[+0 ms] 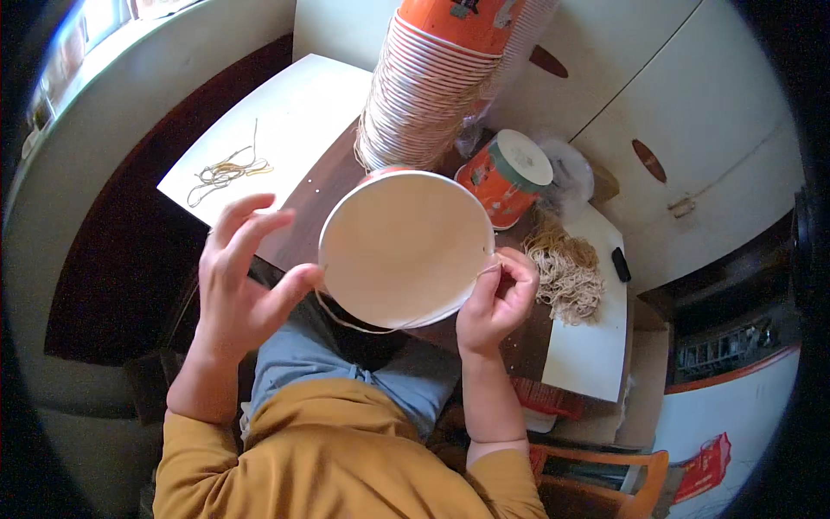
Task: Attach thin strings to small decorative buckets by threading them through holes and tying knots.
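Before tall stack of nested orange-and-white paper tubs (428,95): round cream-lined paper tub (405,246), thin beige string (370,331) looped at rim. Right hand (494,298) clamped on rim; left hand (240,275), fingers apart. Probably light, dentable; best held by stiffer rim.

1. Open round paper bucket (406,242), centre: cream inside, white rim, a little orange-red outside.
2. Thin string (354,327) at its near side: pale tan.
3. Tall stack of nested round paper buckets (415,95), far: close white stripes of rims, orange-red top with dark marks.
4. Upturned round paper tub (489,189), far right: orange-red, green band, whitish base.
5. Loose stringy heap (566,281), right: golden tan and cream.
6. Cloth top (346,441), near: plain mustard.
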The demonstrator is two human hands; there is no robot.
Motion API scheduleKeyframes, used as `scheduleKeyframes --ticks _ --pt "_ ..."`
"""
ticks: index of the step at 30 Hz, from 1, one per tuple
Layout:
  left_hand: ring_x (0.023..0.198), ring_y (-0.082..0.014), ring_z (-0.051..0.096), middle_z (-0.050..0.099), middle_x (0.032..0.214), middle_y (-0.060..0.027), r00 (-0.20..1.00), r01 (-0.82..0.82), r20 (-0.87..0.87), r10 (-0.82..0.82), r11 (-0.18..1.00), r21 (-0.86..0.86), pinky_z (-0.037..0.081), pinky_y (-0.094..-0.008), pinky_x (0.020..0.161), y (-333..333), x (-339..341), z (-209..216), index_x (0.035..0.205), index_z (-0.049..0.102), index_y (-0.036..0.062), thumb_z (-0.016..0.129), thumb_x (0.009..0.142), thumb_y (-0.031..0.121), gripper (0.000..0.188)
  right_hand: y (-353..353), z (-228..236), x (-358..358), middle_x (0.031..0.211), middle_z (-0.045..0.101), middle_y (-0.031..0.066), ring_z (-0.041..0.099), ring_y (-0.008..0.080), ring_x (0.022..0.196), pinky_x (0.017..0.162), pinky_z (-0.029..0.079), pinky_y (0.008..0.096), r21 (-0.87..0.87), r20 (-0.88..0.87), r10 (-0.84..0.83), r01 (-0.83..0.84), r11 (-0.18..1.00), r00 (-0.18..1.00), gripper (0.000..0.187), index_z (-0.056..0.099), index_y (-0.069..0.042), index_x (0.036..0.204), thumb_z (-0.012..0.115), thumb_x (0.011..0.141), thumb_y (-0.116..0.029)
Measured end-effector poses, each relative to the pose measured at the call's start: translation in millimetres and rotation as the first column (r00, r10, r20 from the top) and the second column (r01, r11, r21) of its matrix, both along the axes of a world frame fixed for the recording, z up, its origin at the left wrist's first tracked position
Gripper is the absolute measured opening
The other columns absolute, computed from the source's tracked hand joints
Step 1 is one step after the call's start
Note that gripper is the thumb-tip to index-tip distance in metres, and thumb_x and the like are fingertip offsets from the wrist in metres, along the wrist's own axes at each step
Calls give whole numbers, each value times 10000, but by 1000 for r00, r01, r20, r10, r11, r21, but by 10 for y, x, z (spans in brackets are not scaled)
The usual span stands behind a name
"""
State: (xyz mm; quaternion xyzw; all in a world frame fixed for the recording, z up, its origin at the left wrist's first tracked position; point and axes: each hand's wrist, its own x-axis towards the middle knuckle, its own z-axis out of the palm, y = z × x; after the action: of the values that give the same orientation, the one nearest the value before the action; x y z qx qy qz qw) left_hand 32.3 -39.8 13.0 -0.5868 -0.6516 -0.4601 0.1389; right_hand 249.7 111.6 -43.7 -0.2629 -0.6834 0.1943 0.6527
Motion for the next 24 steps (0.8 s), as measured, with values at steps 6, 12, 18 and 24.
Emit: scheduleKeyframes --ticks 6,12,18,24 --pt "728 -340 650 642 750 -204 963 138 267 -47 932 -335 516 -398 702 579 -20 39 1111 599 -2 611 824 206 355 -13 202 -12 1010 590 177 582 247 937 837 471 333 313 161 89 -136 940 983 131 543 9 971 560 913 -108" --pt "831 -368 638 615 1059 -195 999 -32 -28 31 999 -28 532 -407 698 701 -18 129 1259 532 39 570 753 36 507 329 454 264 1189 573 166 554 253 1102 979 410 379 -174 -51 331 -335 926 942 399 528 23 1208 480 952 -278" --pt "903 -290 632 614 1096 -159 893 64 -413 179 857 511 526 -365 777 989 11 610 1290 517 25 551 731 -19 562 419 1223 62 1399 393 133 450 224 1237 1031 356 367 -260 -39 673 -658 707 738 854 252 15 1429 585 860 -529" --pt "1181 -433 464 429 1324 -257 828 432 -556 -64 706 561 408 -462 988 1315 -107 1559 1403 353 59 681 712 185 775 732 2429 -152 1320 472 123 498 220 1179 992 427 358 123 82 647 -652 748 758 1023 167 5 1430 798 728 -390"
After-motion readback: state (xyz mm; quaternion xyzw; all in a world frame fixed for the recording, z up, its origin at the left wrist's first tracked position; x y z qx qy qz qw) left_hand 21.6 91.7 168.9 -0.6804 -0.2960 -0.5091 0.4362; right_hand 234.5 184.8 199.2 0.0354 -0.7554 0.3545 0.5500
